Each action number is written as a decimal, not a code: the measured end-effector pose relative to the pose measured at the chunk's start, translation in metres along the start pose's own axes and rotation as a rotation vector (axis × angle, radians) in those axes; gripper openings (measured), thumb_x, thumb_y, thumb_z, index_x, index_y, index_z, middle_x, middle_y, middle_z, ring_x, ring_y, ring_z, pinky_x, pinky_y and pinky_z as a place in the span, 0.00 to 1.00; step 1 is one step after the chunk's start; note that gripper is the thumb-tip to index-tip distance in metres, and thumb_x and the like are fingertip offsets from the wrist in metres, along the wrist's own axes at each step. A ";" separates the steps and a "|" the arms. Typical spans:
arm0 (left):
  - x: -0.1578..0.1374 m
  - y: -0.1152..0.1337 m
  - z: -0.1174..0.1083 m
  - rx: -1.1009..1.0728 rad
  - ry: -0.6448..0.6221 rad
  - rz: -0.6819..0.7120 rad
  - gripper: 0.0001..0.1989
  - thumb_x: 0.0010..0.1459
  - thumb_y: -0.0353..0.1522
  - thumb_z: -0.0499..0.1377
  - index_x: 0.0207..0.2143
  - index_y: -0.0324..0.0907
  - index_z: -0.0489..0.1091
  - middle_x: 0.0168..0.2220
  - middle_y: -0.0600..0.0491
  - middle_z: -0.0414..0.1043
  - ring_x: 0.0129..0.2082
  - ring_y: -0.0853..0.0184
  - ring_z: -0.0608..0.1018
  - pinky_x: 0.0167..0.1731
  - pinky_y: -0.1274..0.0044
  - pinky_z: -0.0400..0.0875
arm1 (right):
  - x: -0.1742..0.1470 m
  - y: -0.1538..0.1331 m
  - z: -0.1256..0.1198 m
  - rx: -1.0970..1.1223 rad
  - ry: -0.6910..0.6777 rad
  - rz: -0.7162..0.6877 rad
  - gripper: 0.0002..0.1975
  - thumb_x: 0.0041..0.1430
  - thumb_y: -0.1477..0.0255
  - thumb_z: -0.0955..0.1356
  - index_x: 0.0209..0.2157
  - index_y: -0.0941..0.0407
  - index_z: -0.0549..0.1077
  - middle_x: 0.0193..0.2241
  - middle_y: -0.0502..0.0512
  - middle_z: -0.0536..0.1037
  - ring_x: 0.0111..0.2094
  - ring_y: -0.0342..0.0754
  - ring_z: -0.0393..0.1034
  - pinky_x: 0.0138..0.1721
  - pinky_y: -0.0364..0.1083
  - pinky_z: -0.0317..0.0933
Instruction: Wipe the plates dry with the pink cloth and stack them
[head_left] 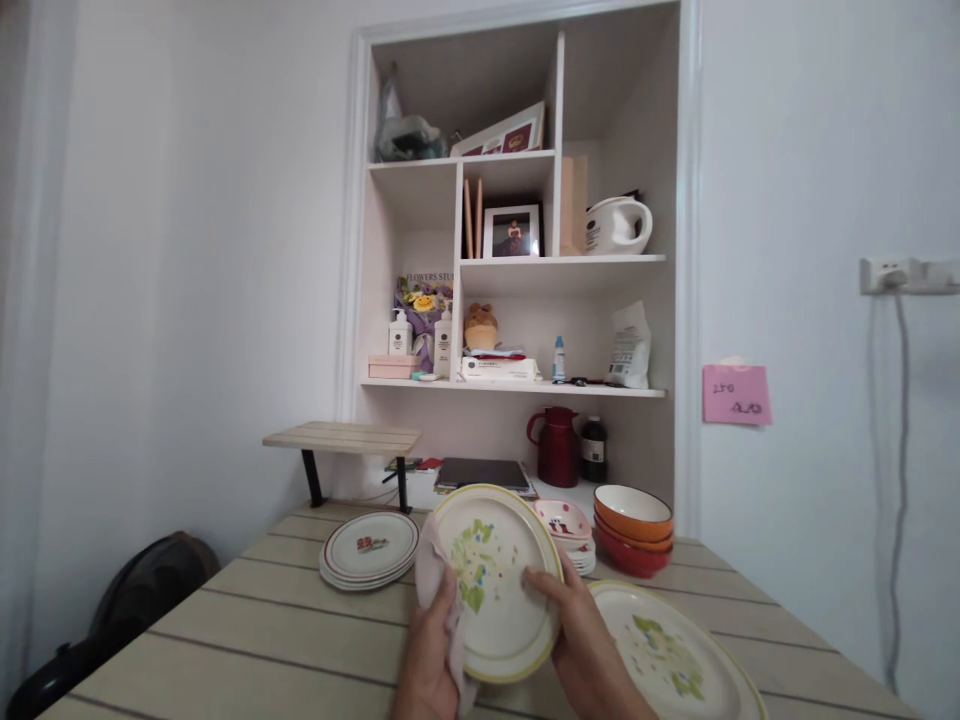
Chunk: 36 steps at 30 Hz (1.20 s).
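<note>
Between my hands a white plate (506, 575) with a yellow rim and a green leaf pattern is tilted up toward me. My left hand (431, 645) is closed on a pale pink cloth (439, 580), which wraps the plate's left edge. On the right edge, my right hand (581, 630) grips the plate, thumb on its face and fingers behind. A larger plate (667, 655) with a matching leaf pattern lies on the table by my right forearm. The held plate partly covers a stack of small dishes (564, 522) behind it.
Stacked plates (371, 548) with red rims sit at the left on the slatted table (247, 625). Orange and red bowls (634, 530) are stacked at the right. Behind stand a small raised shelf (343, 438), a red jug (557, 447) and a dark bottle (594, 450).
</note>
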<state>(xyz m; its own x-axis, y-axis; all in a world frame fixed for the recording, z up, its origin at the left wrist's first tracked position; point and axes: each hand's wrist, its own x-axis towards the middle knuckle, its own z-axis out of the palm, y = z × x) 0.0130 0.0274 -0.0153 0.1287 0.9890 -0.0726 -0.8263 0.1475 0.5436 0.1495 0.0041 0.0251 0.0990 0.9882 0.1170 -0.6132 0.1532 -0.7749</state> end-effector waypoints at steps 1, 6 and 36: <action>-0.001 0.003 0.000 0.012 0.013 0.020 0.33 0.49 0.35 0.67 0.58 0.39 0.65 0.47 0.39 0.78 0.47 0.49 0.79 0.48 0.60 0.73 | 0.000 -0.006 -0.002 -0.014 -0.027 0.035 0.46 0.39 0.72 0.75 0.62 0.52 0.59 0.39 0.57 0.83 0.36 0.57 0.78 0.36 0.51 0.70; -0.007 0.009 0.003 0.071 -0.018 0.011 0.35 0.46 0.35 0.70 0.57 0.38 0.67 0.44 0.38 0.79 0.46 0.48 0.79 0.48 0.59 0.73 | -0.003 -0.031 -0.012 -0.072 -0.117 0.123 0.47 0.42 0.72 0.74 0.64 0.44 0.55 0.38 0.53 0.83 0.32 0.54 0.78 0.33 0.49 0.69; -0.001 0.006 -0.005 0.404 -0.133 0.078 0.29 0.43 0.42 0.71 0.44 0.32 0.75 0.37 0.39 0.81 0.38 0.51 0.82 0.45 0.64 0.73 | 0.003 -0.030 -0.027 -0.211 -0.172 0.271 0.35 0.43 0.76 0.72 0.56 0.60 0.64 0.30 0.62 0.83 0.30 0.59 0.79 0.36 0.56 0.71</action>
<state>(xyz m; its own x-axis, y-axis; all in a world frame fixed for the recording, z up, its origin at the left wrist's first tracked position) 0.0054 0.0275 -0.0161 0.1662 0.9832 0.0753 -0.5583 0.0308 0.8291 0.1895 0.0018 0.0318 -0.1887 0.9818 -0.0214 -0.4225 -0.1009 -0.9007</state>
